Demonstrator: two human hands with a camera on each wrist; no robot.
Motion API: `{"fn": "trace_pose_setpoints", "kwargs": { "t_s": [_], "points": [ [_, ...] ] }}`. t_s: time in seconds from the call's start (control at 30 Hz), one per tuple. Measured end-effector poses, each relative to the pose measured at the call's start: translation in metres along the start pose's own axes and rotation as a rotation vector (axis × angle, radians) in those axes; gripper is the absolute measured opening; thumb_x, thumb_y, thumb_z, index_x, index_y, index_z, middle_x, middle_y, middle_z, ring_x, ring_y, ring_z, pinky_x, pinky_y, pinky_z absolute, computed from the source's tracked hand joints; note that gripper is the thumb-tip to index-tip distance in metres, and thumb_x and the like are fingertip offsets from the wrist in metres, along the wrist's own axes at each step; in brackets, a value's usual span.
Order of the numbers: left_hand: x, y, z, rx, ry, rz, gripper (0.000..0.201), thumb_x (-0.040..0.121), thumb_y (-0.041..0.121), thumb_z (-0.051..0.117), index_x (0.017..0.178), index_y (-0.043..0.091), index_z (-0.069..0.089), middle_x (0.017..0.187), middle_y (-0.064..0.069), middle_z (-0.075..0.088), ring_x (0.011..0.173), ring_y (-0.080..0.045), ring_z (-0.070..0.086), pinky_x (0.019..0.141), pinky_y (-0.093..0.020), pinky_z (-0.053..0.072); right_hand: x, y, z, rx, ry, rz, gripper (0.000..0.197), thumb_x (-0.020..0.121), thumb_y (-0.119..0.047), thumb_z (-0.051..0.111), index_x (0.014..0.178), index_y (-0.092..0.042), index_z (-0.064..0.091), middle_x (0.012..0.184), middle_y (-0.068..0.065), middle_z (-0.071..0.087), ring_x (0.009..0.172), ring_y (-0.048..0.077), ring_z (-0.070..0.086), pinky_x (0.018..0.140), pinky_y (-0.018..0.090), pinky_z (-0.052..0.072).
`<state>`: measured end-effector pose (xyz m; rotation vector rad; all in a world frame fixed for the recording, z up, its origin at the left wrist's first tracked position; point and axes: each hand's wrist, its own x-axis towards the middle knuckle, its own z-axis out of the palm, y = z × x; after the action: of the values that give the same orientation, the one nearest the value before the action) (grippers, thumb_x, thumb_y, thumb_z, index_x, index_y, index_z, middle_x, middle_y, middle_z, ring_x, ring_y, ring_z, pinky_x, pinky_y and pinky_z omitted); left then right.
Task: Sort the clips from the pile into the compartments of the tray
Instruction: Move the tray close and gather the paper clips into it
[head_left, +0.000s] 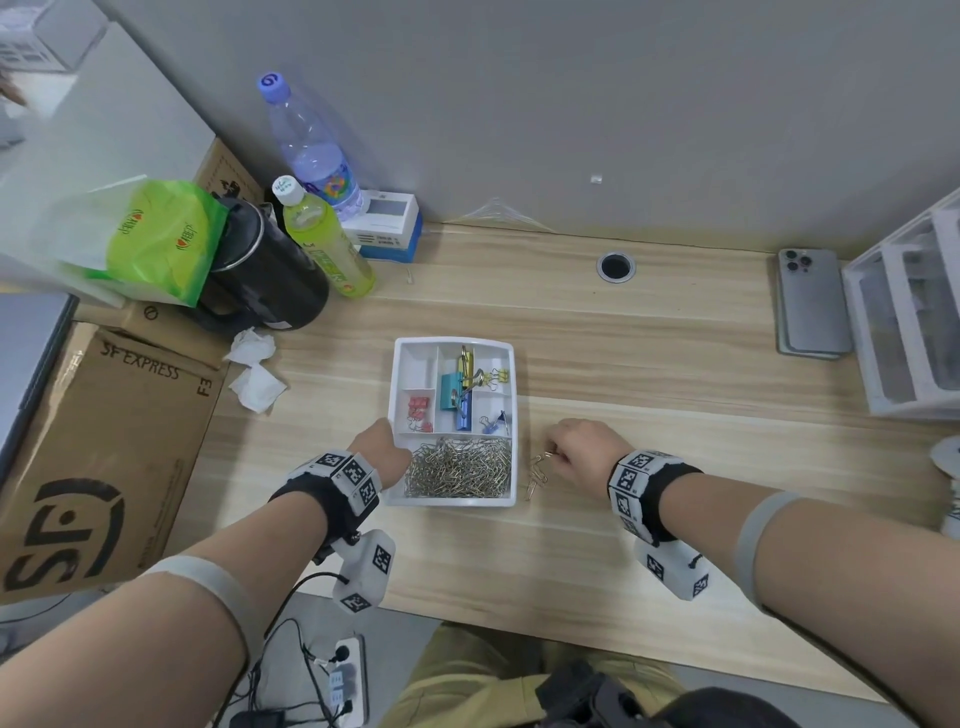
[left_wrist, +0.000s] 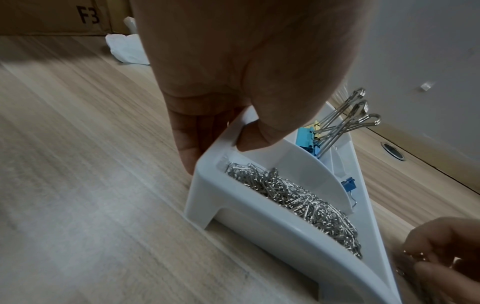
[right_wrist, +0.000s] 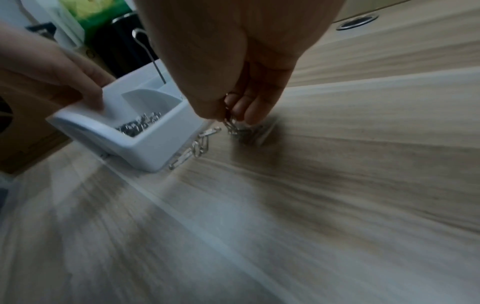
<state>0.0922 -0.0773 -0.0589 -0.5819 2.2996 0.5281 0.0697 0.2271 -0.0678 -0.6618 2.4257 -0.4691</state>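
White plastic forms the tray (head_left: 396, 395), which sits on the wooden desk (head_left: 649, 364) between the two hands. The left hand (head_left: 382, 449) grips the tray's near-left corner, thumb over the rim and fingers (left_wrist: 188, 148) down the outer wall. The right hand (head_left: 584, 449) is curled over the last loose paper clips (head_left: 537, 470), which lie on the desk just beside the tray's right wall. Its fingertips (right_wrist: 244, 111) pinch several clips, which hang down to the desk in the right wrist view.

Key relation: the near compartment, already heaped with paper clips (head_left: 460, 467), lies directly to the left of the right hand, across the tray wall. The right hand is the nearer one to the remaining clips; their long axes run roughly away from the person, parallel to that wall.

Appearance: the loose clips are thin bent wire, silvery to gold in tone, and partly interlinked. Binder clips already occupy other compartments: red ones (head_left: 420, 408) at left, large teal and blue ones (head_left: 457, 395) in the centre, and small ones at right.

Judgement: sorting is nearly complete.
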Motion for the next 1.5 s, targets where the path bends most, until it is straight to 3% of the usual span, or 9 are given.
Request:
{"fn": "trace_pose_setpoints", "kwargs": {
  "t_s": [0.2,0.3,0.43,0.53,0.6,0.77,0.97,1.33,1.5],
  "points": [
    [-0.002,0.001,0.001,0.013,-0.001,-0.023,0.027,0.087,0.012,0.05,0.114,0.007,0.049,0.103,-0.011,0.061,0.091,-0.026,0.06,0.065,-0.03,0.045,0.01,-0.047,-0.003,0.292,0.06,-0.067,0.013,0.09,-0.016,0.062,0.101,-0.017,0.068,0.089,-0.008,0.065,0.079,0.008,0.062,0.072,0.015,0.048],
    [-0.001,0.001,-0.001,-0.001,-0.014,-0.005,0.03,0.085,0.014,0.051,0.113,0.006,0.052,0.098,-0.011,0.063,0.087,-0.026,0.063,0.062,-0.031,0.048,0.016,-0.07,0.005,0.4,0.025,-0.104,0.019,0.091,-0.024,0.067,0.108,-0.016,0.069,0.093,-0.008,0.065,0.081,0.005,0.063,0.077,0.018,0.053],
    [-0.003,0.002,-0.004,-0.015,-0.033,-0.001,0.031,0.082,0.014,0.051,0.113,0.009,0.053,0.092,-0.013,0.064,0.08,-0.029,0.065,0.054,-0.029,0.048,0.014,-0.072,0.008,0.298,0.034,-0.169,0.023,0.094,-0.033,0.061,0.109,-0.018,0.07,0.095,-0.006,0.061,0.082,0.008,0.057,0.075,0.022,0.049],
    [0.0,0.0,-0.003,-0.014,-0.039,0.003,0.032,0.081,0.013,0.05,0.112,0.007,0.055,0.09,-0.013,0.064,0.078,-0.027,0.064,0.052,-0.028,0.046,0.01,-0.041,-0.002,0.23,0.09,-0.049,0.015,0.093,-0.025,0.056,0.103,-0.022,0.068,0.093,-0.009,0.06,0.08,0.008,0.057,0.069,0.018,0.042],
    [0.001,0.001,-0.002,-0.018,-0.035,0.009,0.033,0.08,0.013,0.05,0.112,0.008,0.057,0.09,-0.012,0.065,0.078,-0.026,0.065,0.053,-0.029,0.048,0.005,-0.013,-0.01,0.174,0.095,0.053,0.017,0.089,-0.017,0.055,0.1,-0.021,0.067,0.096,-0.006,0.062,0.082,0.013,0.059,0.073,0.025,0.047],
    [0.0,0.005,0.001,0.011,0.008,-0.014,0.024,0.086,0.008,0.051,0.11,0.003,0.055,0.099,-0.015,0.066,0.084,-0.026,0.064,0.058,-0.028,0.046,-0.009,0.029,-0.016,0.069,-0.03,0.171,0.016,0.082,-0.017,0.059,0.097,-0.019,0.064,0.092,-0.003,0.065,0.082,0.016,0.058,0.077,0.027,0.049],
    [0.001,0.002,0.003,0.005,0.012,-0.022,0.027,0.088,0.01,0.051,0.114,0.005,0.05,0.102,-0.013,0.064,0.087,-0.027,0.063,0.058,-0.028,0.047,-0.009,0.021,0.003,0.073,-0.052,0.118,0.017,0.085,-0.01,0.057,0.098,-0.012,0.068,0.095,0.003,0.068,0.089,0.019,0.06,0.078,0.026,0.048],
    [-0.001,0.0,0.002,0.001,0.03,-0.01,0.024,0.086,0.014,0.052,0.108,0.005,0.051,0.098,-0.012,0.063,0.089,-0.028,0.063,0.069,-0.034,0.051,0.001,0.01,0.008,0.011,-0.009,0.03,0.028,0.087,-0.019,0.064,0.115,-0.017,0.067,0.115,0.005,0.056,0.106,0.024,0.056,0.085,0.032,0.046],
    [-0.004,0.002,0.002,-0.009,0.022,-0.018,0.023,0.087,0.014,0.051,0.109,0.007,0.048,0.103,-0.012,0.061,0.094,-0.028,0.061,0.071,-0.034,0.048,0.002,0.006,0.007,0.04,-0.012,0.04,0.022,0.091,-0.017,0.058,0.105,-0.015,0.074,0.109,0.004,0.063,0.105,0.024,0.058,0.083,0.029,0.042]
  ]
}}
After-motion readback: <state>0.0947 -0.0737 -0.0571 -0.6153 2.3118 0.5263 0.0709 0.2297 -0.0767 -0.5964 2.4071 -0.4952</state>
